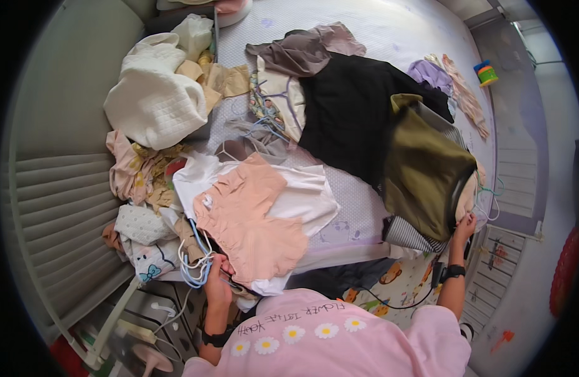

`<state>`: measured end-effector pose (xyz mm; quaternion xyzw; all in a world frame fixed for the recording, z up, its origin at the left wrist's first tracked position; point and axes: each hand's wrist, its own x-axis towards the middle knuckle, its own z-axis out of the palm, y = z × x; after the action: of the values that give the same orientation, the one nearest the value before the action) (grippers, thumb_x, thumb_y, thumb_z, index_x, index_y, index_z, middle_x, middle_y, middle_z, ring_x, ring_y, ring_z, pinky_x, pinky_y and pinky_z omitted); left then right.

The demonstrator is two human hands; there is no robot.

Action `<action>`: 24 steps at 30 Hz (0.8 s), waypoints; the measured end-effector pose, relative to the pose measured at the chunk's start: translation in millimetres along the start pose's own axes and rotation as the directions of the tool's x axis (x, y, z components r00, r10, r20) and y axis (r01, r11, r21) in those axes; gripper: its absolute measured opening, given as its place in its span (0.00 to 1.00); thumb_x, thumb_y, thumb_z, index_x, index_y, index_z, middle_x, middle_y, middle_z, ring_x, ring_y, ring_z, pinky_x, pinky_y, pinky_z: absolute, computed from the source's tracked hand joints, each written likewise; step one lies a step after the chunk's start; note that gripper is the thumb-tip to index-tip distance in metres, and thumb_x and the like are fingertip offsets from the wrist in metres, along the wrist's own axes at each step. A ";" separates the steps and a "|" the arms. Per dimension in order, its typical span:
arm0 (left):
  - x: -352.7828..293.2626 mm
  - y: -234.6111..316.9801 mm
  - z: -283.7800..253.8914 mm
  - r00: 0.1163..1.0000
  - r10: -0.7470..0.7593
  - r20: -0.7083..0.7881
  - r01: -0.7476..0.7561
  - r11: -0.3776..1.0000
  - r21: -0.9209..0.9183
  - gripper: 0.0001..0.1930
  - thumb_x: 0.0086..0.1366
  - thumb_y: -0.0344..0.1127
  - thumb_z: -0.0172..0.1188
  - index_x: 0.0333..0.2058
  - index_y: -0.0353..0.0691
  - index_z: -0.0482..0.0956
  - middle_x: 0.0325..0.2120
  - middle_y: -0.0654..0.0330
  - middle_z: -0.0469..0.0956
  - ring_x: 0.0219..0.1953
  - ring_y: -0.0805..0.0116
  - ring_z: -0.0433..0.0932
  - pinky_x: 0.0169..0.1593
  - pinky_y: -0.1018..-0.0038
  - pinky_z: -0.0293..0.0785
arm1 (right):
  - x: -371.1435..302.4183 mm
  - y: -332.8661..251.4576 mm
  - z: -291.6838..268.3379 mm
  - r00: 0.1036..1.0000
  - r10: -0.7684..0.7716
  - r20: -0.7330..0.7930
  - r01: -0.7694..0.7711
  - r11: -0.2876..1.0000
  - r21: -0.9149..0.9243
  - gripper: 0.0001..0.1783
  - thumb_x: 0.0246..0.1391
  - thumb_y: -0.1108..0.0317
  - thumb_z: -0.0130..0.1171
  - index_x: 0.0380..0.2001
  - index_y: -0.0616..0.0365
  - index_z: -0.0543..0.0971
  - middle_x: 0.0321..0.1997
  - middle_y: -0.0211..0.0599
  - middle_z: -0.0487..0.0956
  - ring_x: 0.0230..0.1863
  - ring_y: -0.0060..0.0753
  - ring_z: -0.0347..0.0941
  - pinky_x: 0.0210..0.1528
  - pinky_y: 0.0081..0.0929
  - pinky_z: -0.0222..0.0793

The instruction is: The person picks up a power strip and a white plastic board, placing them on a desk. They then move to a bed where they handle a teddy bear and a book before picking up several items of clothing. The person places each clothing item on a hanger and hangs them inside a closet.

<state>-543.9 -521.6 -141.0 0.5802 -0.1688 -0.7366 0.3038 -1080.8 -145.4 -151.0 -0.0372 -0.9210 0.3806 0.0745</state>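
My left hand (218,276) is closed around a bunch of blue and white clothes hangers (194,267) at the near left edge of the bed; its fingertips are partly hidden. Beside it lie peach shorts (255,217), spread over a white shirt (311,201). At the near right edge, my right hand (464,229) pinches a pale peach cloth (467,196). An olive-green garment (424,169) lies just left of that hand, over a striped garment (406,234). Thin green and white hangers (494,195) stick out beyond the peach cloth.
A large black garment (349,113) covers the bed's middle, with greyish-brown clothing (296,53) behind it. White quilted fabric (154,94) and other clothes are heaped at left. A green and yellow toy (486,74) sits by the far right rail. A dark cable (396,306) hangs near me.
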 end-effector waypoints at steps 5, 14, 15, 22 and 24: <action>1.4 -2.0 3.7 1.000 0.001 -0.029 -0.001 1.000 0.011 0.08 0.60 0.35 0.49 0.27 0.37 0.67 0.17 0.65 0.63 0.21 0.74 0.63 0.27 0.79 0.62 | -0.9 42.0 64.2 0.944 -0.330 -0.033 0.131 0.462 -0.877 0.15 0.39 0.72 0.51 0.34 0.67 0.73 0.31 0.50 0.75 0.34 0.51 0.71 0.39 0.39 0.64; -0.6 -0.2 4.0 0.992 -0.011 -0.127 0.016 0.999 0.045 0.06 0.60 0.34 0.49 0.27 0.38 0.66 0.19 0.65 0.64 0.21 0.76 0.63 0.26 0.79 0.64 | -228.1 -156.3 454.8 0.322 -0.680 0.659 0.656 0.662 0.363 0.15 0.41 0.77 0.46 0.38 0.62 0.70 0.39 0.48 0.70 0.43 0.46 0.65 0.46 0.37 0.61; -0.6 0.9 5.3 0.991 -0.009 -0.137 0.017 0.998 0.055 0.06 0.60 0.34 0.49 0.28 0.39 0.66 0.20 0.65 0.64 0.21 0.76 0.64 0.26 0.79 0.64 | -240.1 -171.1 472.8 0.426 -0.527 0.736 0.744 0.666 0.047 0.14 0.41 0.75 0.48 0.36 0.62 0.70 0.40 0.48 0.70 0.45 0.45 0.65 0.45 0.35 0.61; -0.1 -7.4 -8.6 0.994 -0.011 -0.106 0.014 1.000 0.025 0.07 0.59 0.35 0.50 0.27 0.38 0.67 0.17 0.65 0.63 0.20 0.75 0.63 0.25 0.79 0.63 | -210.8 -188.8 430.9 0.768 -0.358 0.531 0.229 0.928 0.296 0.10 0.43 0.63 0.55 0.27 0.59 0.74 0.23 0.39 0.75 0.24 0.34 0.71 0.29 0.27 0.66; 1.5 -9.7 -9.3 0.995 -0.010 -0.100 0.008 1.000 -0.016 0.08 0.59 0.35 0.50 0.26 0.37 0.67 0.16 0.64 0.63 0.19 0.74 0.63 0.25 0.79 0.63 | -192.8 -189.0 362.5 0.736 -0.160 0.658 -0.205 0.874 0.441 0.09 0.47 0.64 0.55 0.28 0.58 0.74 0.17 0.23 0.67 0.16 0.13 0.61 0.16 0.13 0.57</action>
<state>-537.6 -514.2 -150.4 0.6148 -0.1450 -0.7092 0.3132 -953.0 -555.4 -291.9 0.1122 -0.7573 0.5871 -0.2633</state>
